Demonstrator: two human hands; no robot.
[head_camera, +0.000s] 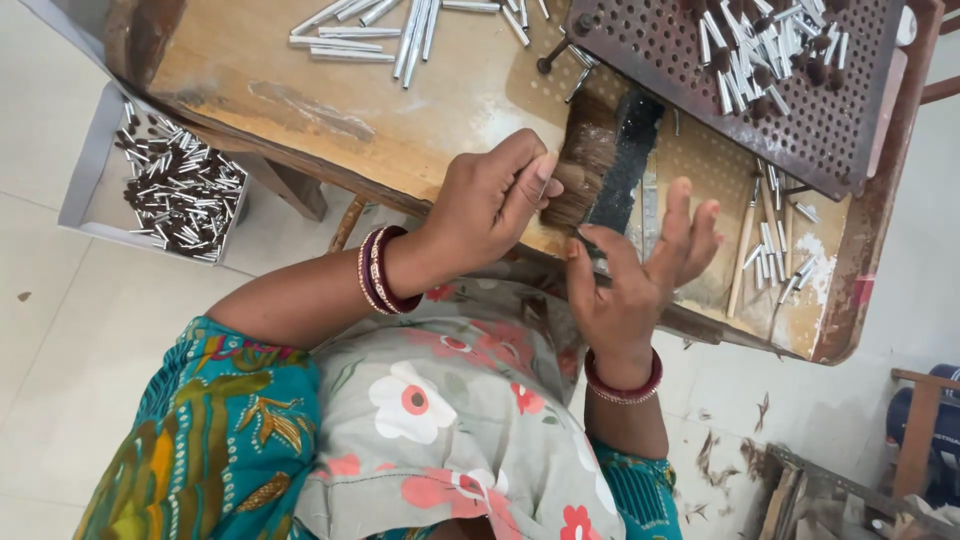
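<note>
L hand (490, 205): fingers curled shut, thumb pressed to forefinger in a pinch right at the bristle tuft (583, 165); whether a few hairs are gripped or only touched can't be told.
R hand (640, 270): spread, fingers fanned upward, nothing clasped; thumb laid along the lower end of the dark comb block (628, 150), palm kept just below it.
Bristle tuft: brown, found betw. the two hands, touching L fingertips, set against the block's left side. Long axis run from near the R thumb up and away toward the perforated tray (700, 60).
Nearer hand: L is on the tuft itself; R is only beside it, on the block.
Beyond both hands: perforated metal tray, tilted, w/ silver ferrules (760, 55) heaped on it.
Beyond L hand: loose silver tubes (370, 30) scattered on the wooden bench (250, 60).
Right of R hand: thin wooden handles and more ferrules (768, 245) lying on the bench, well apart from the fingers.
Far left of L arm, lower down: grey box (85, 170) of finished ferrule pieces on the floor.
Wrists: dark red bangles (378, 270) worn on L, a red one on R.
</note>
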